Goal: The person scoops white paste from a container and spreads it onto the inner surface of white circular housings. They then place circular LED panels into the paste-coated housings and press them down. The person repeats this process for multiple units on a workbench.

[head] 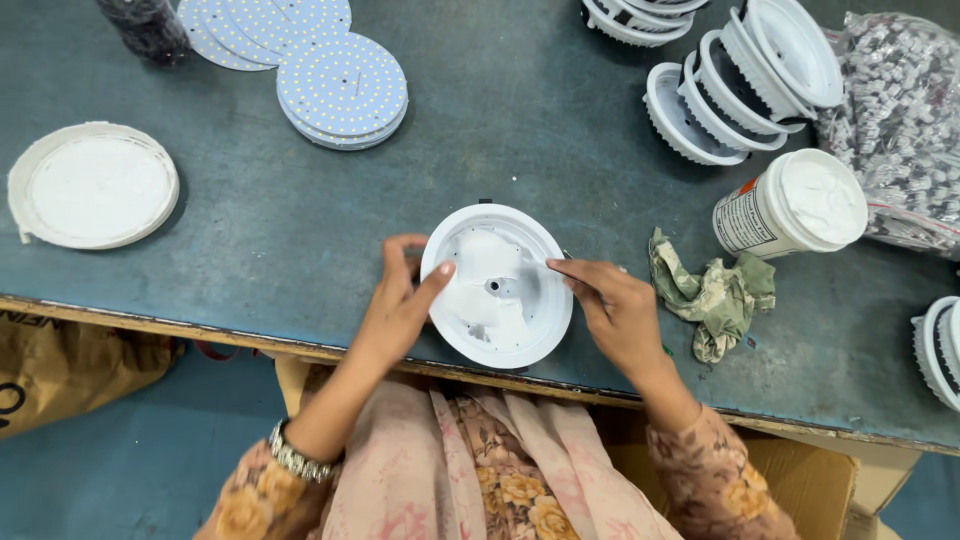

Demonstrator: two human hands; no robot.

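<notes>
Both hands, left hand (400, 300) and right hand (612, 310), clasped on opposite rims of white round lamp housing (497, 285) between them.

Far beyond our hands, the dark jar (148, 27) and upper white housings (640, 14) are cut by the top edge; right of them, another housing (940, 350) leaves the frame. Our left hand (400, 300) hides part of the round housing's (497, 285) rim.

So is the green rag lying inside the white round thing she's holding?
No, the green rag lies crumpled on the table, to the right of the white round housing that both hands hold.
</notes>
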